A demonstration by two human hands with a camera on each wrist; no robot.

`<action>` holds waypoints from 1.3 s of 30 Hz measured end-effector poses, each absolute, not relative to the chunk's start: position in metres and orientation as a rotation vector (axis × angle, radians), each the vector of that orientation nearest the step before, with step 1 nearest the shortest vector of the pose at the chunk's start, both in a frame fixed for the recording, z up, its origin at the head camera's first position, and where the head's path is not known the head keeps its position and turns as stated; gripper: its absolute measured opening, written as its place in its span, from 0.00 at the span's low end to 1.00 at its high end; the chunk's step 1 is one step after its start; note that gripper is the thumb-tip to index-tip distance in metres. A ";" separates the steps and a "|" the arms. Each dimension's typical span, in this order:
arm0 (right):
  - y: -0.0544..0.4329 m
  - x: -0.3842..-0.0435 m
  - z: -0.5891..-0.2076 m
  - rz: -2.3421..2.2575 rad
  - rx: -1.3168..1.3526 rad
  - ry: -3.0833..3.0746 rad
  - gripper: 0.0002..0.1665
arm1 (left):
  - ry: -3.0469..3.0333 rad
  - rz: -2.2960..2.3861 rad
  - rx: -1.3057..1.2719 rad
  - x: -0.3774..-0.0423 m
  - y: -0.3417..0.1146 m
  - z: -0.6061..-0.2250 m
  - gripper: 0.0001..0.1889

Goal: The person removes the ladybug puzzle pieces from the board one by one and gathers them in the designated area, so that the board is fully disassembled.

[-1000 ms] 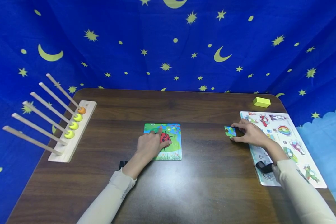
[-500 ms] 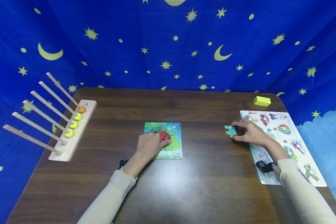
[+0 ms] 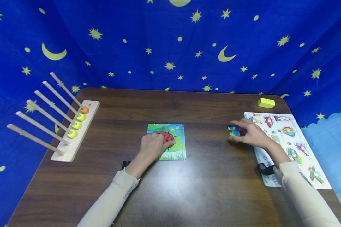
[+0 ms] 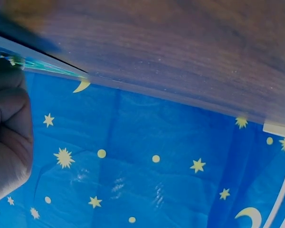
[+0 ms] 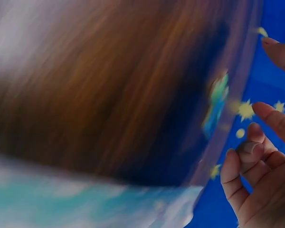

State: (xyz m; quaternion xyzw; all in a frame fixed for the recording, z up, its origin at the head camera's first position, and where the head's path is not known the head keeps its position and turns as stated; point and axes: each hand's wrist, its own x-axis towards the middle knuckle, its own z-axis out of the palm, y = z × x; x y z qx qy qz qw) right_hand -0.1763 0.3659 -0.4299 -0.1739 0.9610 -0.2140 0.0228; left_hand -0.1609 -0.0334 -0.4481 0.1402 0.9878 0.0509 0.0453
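In the head view, my left hand (image 3: 151, 147) rests on a square ladybug jigsaw puzzle (image 3: 179, 150) at mid-table. Its index finger and thumb stretch across the picture, and the other fingers bend under. Only part of this hand (image 4: 7, 135) shows at the edge of the left wrist view. To the right, a small green-and-blue puzzle piece (image 3: 234, 131) lies flat on the wood. My right hand (image 3: 254, 135) hovers over it, thumb and fingers spread to either side. From the right wrist, that piece (image 5: 217, 104) appears apart from the fingertips.
A wooden stand (image 3: 76, 138) with upright pegs and several yellow and orange beads is at the left. Under my right wrist lies a white picture board (image 3: 304, 132) with vehicle shapes. Behind it sits a yellow block (image 3: 266, 103). A blue star-patterned curtain (image 3: 147, 28) hangs beyond the table.
My right thumb and fingers have parted and let go of the puzzle piece, which stays on the table. My left hand has stayed on the puzzle.
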 end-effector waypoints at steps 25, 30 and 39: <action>0.246 -0.177 -0.417 -0.766 -0.862 2.844 0.37 | 3.002 0.159 0.307 -0.155 -0.065 -0.438 0.47; 0.220 -0.183 -0.419 -0.767 -0.868 2.832 0.35 | 3.010 0.115 0.302 -0.154 -0.064 -0.442 0.47; 0.172 -0.197 -0.429 -0.737 -0.814 2.772 0.35 | 3.019 0.128 0.286 -0.153 -0.063 -0.447 0.47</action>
